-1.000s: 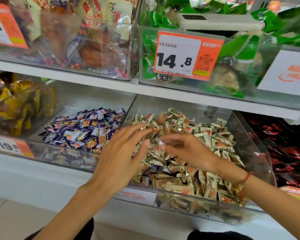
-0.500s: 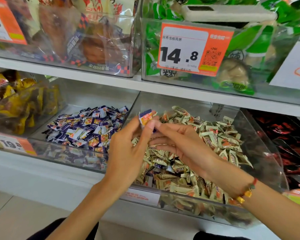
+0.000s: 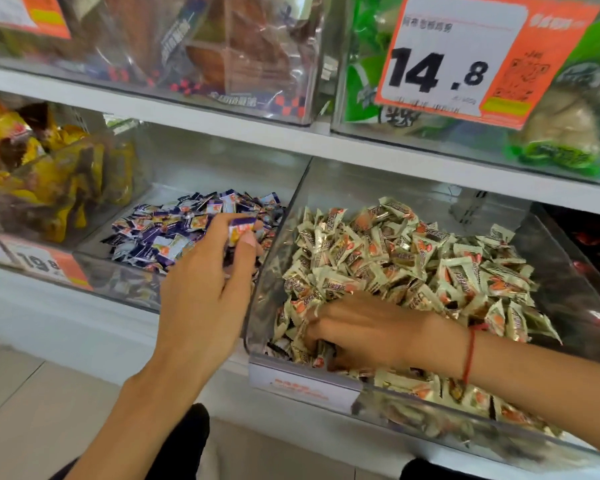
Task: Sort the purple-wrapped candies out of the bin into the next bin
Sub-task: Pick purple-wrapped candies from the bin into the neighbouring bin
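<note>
My left hand [image 3: 201, 292] is raised over the divider between two clear bins on the lower shelf [image 3: 222, 129]. Its thumb and fingertips pinch one purple-wrapped candy [image 3: 242, 230], held in the air just above the near right corner of the left bin [image 3: 118, 271], which already holds a heap of purple-wrapped candies [image 3: 174, 233]. The pinched candy shows a purple end and an orange-and-white face.

My right hand [image 3: 357, 327] is down in the right bin [image 3: 568, 306], palm down, with its fingers curled and buried among the cream-and-orange candies [image 3: 413, 258] at the near left corner. I cannot tell whether those fingers hold anything, since the wrappers cover their tips. A red string bracelet [image 3: 469, 355] circles that wrist.

The cream-wrapped pile fills the right bin nearly from wall to wall and slopes higher toward the back. A white label strip [image 3: 302, 389] runs along that bin's front edge, and an orange price tag [image 3: 49, 265] sits on the front of the left bin.

Further left is a bin of yellow packets [image 3: 45, 174]. On the shelf above, a large orange tag reading 14.8 [image 3: 465, 64] hangs on a bin of green packets [image 3: 565, 133].
</note>
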Demonstrator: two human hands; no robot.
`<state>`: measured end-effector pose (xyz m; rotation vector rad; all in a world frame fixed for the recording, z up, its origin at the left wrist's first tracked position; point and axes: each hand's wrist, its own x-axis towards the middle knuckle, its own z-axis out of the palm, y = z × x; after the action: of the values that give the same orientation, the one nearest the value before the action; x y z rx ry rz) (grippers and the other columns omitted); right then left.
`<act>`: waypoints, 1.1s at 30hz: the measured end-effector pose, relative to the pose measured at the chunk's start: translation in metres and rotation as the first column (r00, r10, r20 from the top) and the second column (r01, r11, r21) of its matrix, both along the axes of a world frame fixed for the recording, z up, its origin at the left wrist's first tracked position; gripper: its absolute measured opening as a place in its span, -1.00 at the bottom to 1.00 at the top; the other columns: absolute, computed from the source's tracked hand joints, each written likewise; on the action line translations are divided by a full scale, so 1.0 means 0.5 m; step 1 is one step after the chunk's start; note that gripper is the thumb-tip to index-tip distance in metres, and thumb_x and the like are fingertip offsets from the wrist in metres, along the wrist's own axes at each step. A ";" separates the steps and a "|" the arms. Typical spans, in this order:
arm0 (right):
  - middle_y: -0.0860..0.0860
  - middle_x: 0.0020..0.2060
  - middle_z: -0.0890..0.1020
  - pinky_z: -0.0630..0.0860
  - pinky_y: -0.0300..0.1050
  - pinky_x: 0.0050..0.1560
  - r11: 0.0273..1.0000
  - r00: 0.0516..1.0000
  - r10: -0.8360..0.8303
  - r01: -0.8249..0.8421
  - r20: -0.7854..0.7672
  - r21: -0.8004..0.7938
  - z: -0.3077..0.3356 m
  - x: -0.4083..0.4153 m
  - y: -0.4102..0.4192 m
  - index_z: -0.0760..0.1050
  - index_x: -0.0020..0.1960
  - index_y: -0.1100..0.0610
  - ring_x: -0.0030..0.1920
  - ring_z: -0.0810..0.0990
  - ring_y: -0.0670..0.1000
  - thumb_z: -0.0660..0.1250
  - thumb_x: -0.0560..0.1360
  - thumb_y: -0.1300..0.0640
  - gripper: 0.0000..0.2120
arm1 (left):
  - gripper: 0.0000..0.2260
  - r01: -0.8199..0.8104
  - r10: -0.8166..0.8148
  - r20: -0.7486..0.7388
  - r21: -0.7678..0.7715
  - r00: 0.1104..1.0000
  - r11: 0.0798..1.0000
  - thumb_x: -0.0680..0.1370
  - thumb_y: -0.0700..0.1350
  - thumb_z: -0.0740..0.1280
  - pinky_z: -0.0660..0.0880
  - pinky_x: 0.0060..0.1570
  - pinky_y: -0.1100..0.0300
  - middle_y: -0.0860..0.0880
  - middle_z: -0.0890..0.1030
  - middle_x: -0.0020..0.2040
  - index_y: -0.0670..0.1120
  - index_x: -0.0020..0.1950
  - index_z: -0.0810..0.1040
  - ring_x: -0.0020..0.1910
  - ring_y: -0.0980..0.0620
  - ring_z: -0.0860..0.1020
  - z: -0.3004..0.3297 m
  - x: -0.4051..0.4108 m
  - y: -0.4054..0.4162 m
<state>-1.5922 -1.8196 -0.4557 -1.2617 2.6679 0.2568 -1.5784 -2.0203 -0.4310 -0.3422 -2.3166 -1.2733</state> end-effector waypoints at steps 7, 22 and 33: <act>-0.14 -0.12 0.46 0.41 -0.21 -0.15 0.956 0.960 -0.171 0.215 0.221 -0.197 0.005 -0.008 0.023 0.40 -0.05 0.04 -0.14 0.44 -0.16 0.32 0.55 -0.05 -0.82 | -0.78 -0.003 0.020 0.114 -0.149 0.993 0.989 0.61 0.07 0.09 0.14 -0.48 0.13 0.02 0.31 -0.57 0.00 0.08 0.44 -0.45 0.13 0.44 -0.005 0.004 -0.018; -0.16 0.17 0.41 0.44 -0.03 0.19 0.937 0.888 -0.122 0.251 0.444 -0.244 0.011 -0.014 -0.057 0.47 0.32 -0.17 0.14 0.41 -0.12 0.45 0.44 0.08 -0.52 | -0.72 0.024 -0.012 0.111 -0.108 0.994 0.994 0.58 0.16 0.04 0.27 -0.46 0.09 0.03 0.55 -0.41 0.05 -0.01 0.45 -0.44 0.08 0.45 -0.002 0.008 -0.028; 0.17 -0.05 0.56 0.44 0.03 -0.24 0.988 0.989 0.116 -0.106 0.086 -0.111 -0.019 -0.011 -0.048 0.30 0.39 0.18 -0.14 0.51 0.17 0.08 0.52 0.17 -0.56 | -0.76 0.015 0.007 0.129 -0.171 0.992 0.985 0.58 0.24 0.01 0.38 -0.43 0.00 0.07 0.56 -0.39 0.14 -0.12 0.31 -0.43 0.10 0.50 -0.017 -0.002 -0.022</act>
<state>-1.5975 -1.8437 -0.4655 -1.4200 2.5670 0.0703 -1.5794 -2.0315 -0.4394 -0.3298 -2.5446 -1.1305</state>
